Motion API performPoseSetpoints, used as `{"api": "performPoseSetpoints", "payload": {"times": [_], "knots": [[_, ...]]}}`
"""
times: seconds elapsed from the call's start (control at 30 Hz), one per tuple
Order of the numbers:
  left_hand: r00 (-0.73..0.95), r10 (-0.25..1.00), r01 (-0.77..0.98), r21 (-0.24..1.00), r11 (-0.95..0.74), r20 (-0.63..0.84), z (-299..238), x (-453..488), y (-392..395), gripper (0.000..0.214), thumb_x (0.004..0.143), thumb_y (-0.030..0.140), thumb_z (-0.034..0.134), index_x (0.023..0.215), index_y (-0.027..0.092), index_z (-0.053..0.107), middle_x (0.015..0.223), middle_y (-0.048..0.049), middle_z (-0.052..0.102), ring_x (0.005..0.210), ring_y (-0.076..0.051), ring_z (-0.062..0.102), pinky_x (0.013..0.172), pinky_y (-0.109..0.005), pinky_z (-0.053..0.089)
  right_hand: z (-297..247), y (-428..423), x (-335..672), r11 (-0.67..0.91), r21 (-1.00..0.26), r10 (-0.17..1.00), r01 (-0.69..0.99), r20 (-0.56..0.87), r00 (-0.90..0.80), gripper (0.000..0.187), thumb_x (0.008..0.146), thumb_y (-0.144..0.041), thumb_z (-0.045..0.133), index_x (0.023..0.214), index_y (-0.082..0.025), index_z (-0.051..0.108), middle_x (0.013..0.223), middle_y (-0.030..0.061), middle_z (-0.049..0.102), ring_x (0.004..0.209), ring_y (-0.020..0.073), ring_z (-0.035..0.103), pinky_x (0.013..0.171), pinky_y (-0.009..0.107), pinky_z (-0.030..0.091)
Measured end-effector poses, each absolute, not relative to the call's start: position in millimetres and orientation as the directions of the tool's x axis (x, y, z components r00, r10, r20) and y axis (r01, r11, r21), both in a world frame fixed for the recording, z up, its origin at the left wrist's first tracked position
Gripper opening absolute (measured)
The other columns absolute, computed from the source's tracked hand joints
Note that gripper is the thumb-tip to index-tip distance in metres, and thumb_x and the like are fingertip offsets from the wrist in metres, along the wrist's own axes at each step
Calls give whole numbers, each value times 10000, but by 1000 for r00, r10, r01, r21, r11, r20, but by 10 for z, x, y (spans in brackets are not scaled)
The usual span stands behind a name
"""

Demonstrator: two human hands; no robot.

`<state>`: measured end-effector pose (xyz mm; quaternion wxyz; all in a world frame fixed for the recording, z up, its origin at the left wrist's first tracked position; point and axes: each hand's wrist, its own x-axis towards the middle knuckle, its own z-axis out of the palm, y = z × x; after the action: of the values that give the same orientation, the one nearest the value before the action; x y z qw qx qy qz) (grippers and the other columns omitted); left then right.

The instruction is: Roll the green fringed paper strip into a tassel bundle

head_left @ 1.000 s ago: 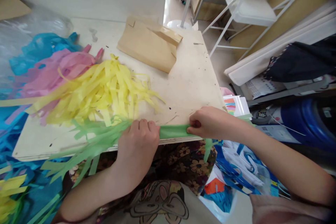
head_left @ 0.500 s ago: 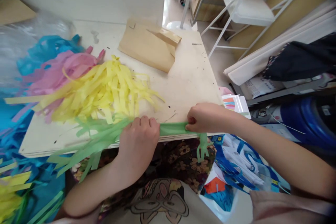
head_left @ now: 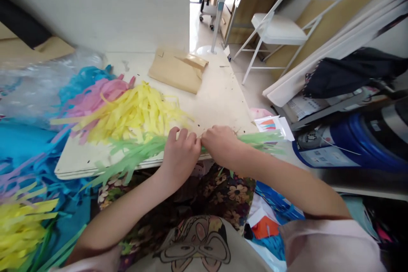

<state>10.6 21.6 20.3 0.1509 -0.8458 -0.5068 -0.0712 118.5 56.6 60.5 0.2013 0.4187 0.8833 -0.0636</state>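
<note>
Green tissue-paper fringe (head_left: 140,151) lies along the front edge of the white board table (head_left: 219,89), its strips spreading out to both sides of my hands. My left hand (head_left: 182,157) is closed round the fringe's middle, knuckles up. Right beside it, my right hand (head_left: 223,146) grips the same fringe, with strips sticking out past its wrist side. The paper between the two fists is hidden by the fingers. Behind my left hand rest a yellow paper tassel (head_left: 143,108), a pink one (head_left: 98,95) and a blue one (head_left: 83,81), overlapping.
A brown paper bag (head_left: 177,72) lies at the table's back. Clear plastic wrapping (head_left: 47,80) and blue paper (head_left: 22,144) are at left, with more yellow strips (head_left: 22,229) below. Printed packets (head_left: 274,125) sit at the right corner, near a blue drum (head_left: 347,140). A white folding chair (head_left: 277,29) stands beyond.
My right hand has moved left until it meets my left hand. The flat green band stretched between them is no longer visible, and strips now extend to the right. The head view has shifted.
</note>
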Motion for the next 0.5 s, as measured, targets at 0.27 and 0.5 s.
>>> {"api": "performPoseSetpoints", "payload": {"times": [0.27,0.5], "knots": [[424,822,905,-132,-405,381,76,28,-49,254,742,84,361,794,139,604,747,-67,624,844,-218,518,912,-534,188,416,215,1422,605,167,796,779,-117,-594,207,716,-33,386,730,-89,584,790,129,549,781,225,494,546,268,399],[312,824,941,-37,-335,473,-161,107,-233,336,775,130,318,1047,83,509,1044,-164,551,1042,-271,451,888,-640,-33,285,19,1369,498,209,865,841,-58,-498,216,717,-35,370,760,-75,578,763,132,537,745,224,480,554,287,380]]}}
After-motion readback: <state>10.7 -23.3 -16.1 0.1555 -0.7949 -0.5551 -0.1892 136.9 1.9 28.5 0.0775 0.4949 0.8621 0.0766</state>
